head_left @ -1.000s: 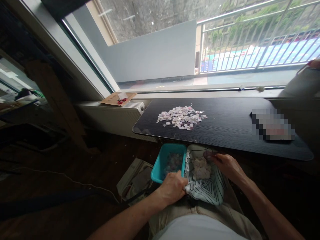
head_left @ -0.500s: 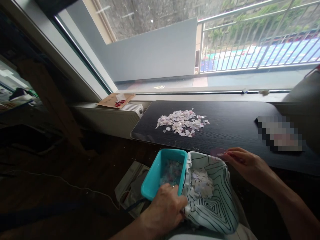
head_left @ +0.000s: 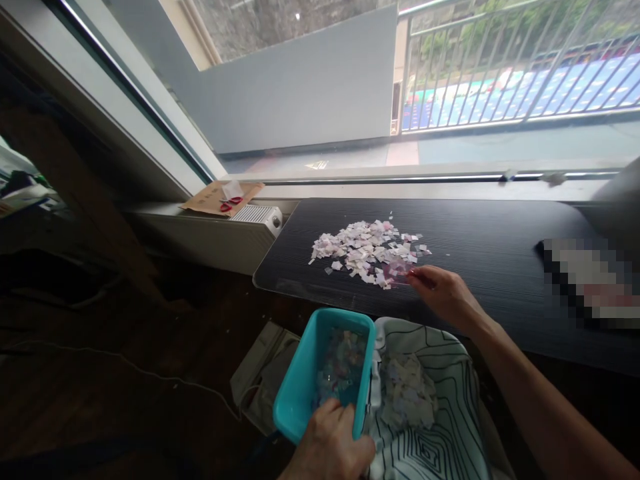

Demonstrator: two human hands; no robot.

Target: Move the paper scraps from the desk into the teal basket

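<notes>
My right hand (head_left: 443, 293) reaches over the black tabletop (head_left: 475, 247), pinched on a small pink translucent card (head_left: 397, 272) at the near edge of a pile of paper scraps (head_left: 367, 250). My left hand (head_left: 333, 447) grips the near rim of a teal plastic tub (head_left: 305, 380) that holds shiny scraps. Beside the tub, on my lap, a white cloth with black line pattern (head_left: 445, 420) cradles a heap of pale paper scraps (head_left: 405, 397).
A white radiator (head_left: 220, 233) sits left of the table, with a cardboard piece and red scissors (head_left: 227, 200) on top. A blurred flat object (head_left: 590, 280) lies at the table's right. A cable crosses the dark floor (head_left: 100, 347). A window and railing run behind.
My right hand lifted from the cloth on my lap with the pink card and moved forward to the scrap pile on the table. The view tilted closer to the table.
</notes>
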